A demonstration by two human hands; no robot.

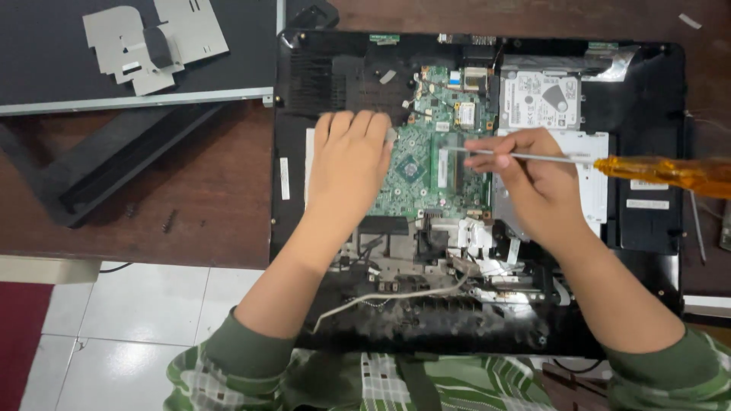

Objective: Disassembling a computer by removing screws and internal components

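a dark brown wooden surface point(213, 190) carries an opened black computer chassis point(293, 190) overhanging its near edge above white floor tiles point(152, 304). the left hand point(349, 164) lies flat, grip spread, on the green circuit board point(415, 171). the right hand point(533, 186) pinches an orange-handled screwdriver point(670, 171) over it. loose screws point(167, 221) lie left.

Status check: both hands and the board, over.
Left hand flat on green motherboard. Right hand holds orange-handled screwdriver, shaft across the board. Hard drive beside it, untouched.

Orange-handled screwdriver point(609, 161) lies level, tip over the green motherboard point(426, 152).
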